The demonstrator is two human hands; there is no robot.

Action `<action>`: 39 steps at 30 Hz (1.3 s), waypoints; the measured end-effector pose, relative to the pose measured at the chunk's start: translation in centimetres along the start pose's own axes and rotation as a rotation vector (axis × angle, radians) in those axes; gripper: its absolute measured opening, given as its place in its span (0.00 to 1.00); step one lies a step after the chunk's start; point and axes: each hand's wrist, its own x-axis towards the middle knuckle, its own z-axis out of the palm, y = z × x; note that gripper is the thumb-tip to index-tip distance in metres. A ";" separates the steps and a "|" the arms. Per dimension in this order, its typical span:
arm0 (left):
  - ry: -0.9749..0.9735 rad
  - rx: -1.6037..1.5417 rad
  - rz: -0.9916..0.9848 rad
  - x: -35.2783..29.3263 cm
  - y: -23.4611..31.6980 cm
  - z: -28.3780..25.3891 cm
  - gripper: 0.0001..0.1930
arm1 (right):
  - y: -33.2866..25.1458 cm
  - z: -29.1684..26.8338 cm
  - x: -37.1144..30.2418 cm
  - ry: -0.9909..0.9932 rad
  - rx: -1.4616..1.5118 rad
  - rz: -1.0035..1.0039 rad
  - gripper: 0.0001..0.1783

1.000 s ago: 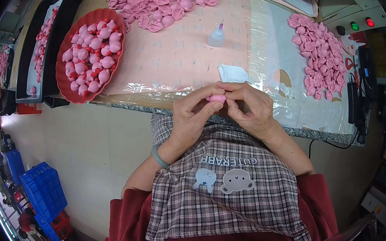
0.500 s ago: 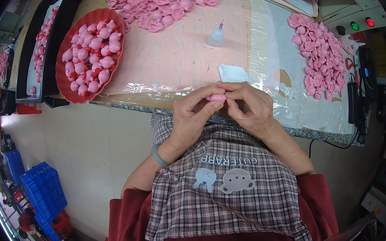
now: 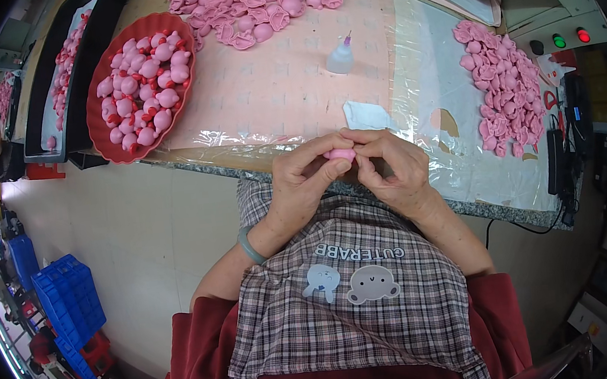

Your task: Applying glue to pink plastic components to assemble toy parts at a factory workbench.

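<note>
While the left hand (image 3: 296, 180) pinches something pink (image 3: 341, 154), apron lettering (image 3: 360, 250) shows

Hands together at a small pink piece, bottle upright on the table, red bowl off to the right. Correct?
Wrong side: the head view shows the red bowl off to the left. The rest holds: left hand and right hand together at a small pink piece, bottle upright on the table.

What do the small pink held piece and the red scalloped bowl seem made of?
Small pink piece: possibly soft vinyl or rubber; smooth, evenly coloured, satiny surface.
Red scalloped bowl: probably moulded plastic, dull sheen, judging by uniform colour and regular fluted wall.
</note>
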 end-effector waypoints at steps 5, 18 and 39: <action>0.003 -0.007 -0.008 0.0 0.0 0.0 0.14 | -0.1 0.0 0.0 -0.007 0.000 0.010 0.07; -0.017 -0.114 0.024 0.0 -0.7 -0.1 0.15 | -0.2 0.0 0.4 0.008 -0.009 -0.017 0.08; -0.043 -0.118 0.091 0.0 -0.3 0.1 0.14 | -0.6 0.1 0.5 0.030 0.012 -0.011 0.09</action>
